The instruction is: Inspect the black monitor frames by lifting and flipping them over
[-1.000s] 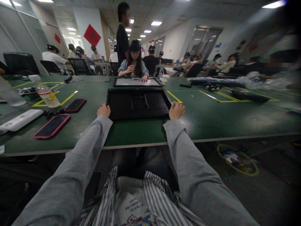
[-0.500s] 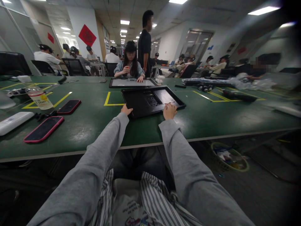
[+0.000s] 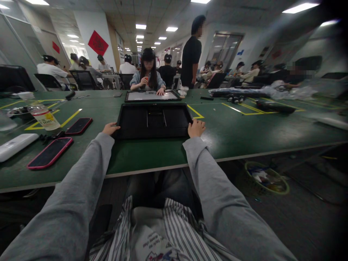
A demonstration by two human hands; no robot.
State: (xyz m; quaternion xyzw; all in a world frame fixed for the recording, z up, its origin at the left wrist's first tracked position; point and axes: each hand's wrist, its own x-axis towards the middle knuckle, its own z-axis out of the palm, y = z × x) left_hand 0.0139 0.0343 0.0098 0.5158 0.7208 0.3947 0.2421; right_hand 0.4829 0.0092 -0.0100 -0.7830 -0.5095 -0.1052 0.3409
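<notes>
A black monitor panel (image 3: 153, 120) lies face down on the green table (image 3: 239, 130), squared up in front of me. My left hand (image 3: 110, 128) grips its near left corner. My right hand (image 3: 196, 128) is closed on its near right corner. Both arms are in grey sleeves. A second panel (image 3: 151, 95), screen up, lies just beyond, under the hand of a person seated opposite.
Two phones in red cases (image 3: 50, 152) (image 3: 78, 125), a white box (image 3: 15, 145), and a water bottle (image 3: 40, 113) lie left. Yellow tape marks the table. A basket (image 3: 268, 179) sits on the floor right. A person stands behind the table; others sit further back.
The black panel was swung askew to the right half a second ago; now it sits square again between my hands. The standing person walked right.
</notes>
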